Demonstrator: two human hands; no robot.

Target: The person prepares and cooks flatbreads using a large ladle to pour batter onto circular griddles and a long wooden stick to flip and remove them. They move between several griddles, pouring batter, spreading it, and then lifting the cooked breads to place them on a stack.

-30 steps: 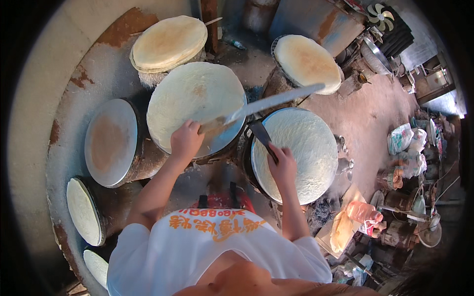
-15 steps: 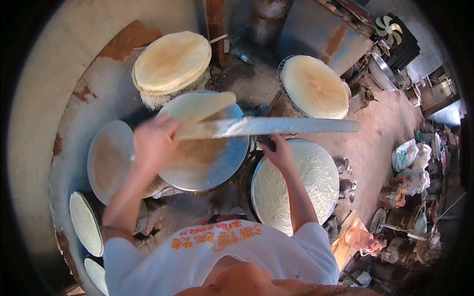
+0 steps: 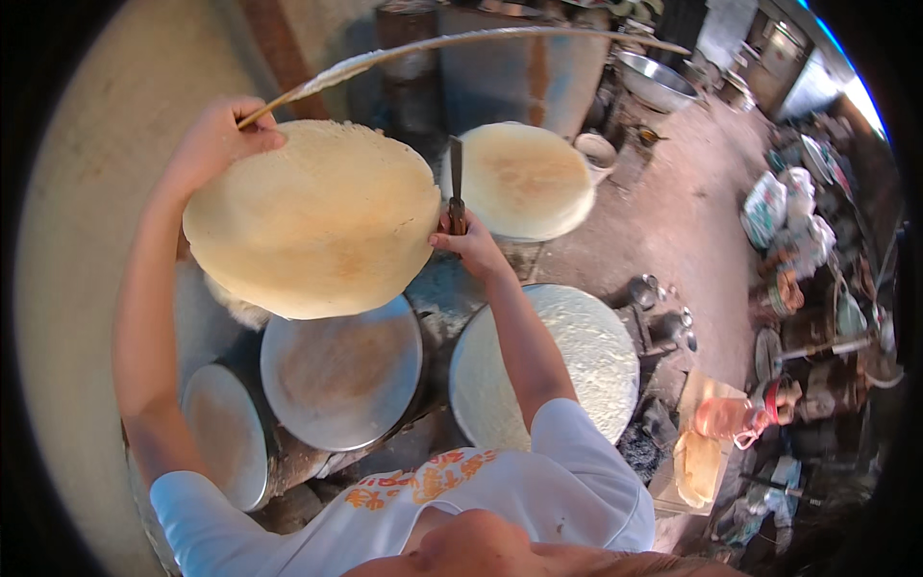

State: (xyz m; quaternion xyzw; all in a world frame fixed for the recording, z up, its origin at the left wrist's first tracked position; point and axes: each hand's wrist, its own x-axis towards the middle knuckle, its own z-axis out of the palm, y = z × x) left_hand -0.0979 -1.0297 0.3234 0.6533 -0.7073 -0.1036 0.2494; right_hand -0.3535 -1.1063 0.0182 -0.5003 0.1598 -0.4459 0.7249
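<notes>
My left hand, raised at the far left, is closed round the end of a long thin flat stick that stretches to the right, edge-on and bowed. Just below it a large round pale flatbread lies spread out, covering most of what is under it. My right hand grips the dark handle of a narrow-bladed knife, blade pointing away from me. Its thumb is at the flatbread's right edge; whether it touches cannot be made out. A bare round griddle sits nearer me.
A griddle with wet white batter stands to the right, another griddle at the left. Beyond my right hand lies a browned flatbread. A metal basin, bags and a pinkish jug are farther right.
Both hands have moved away from me, the left one higher. The stick has turned from broadside to edge-on. The folded flatbread has left the middle griddle, now bare, and the view has shifted.
</notes>
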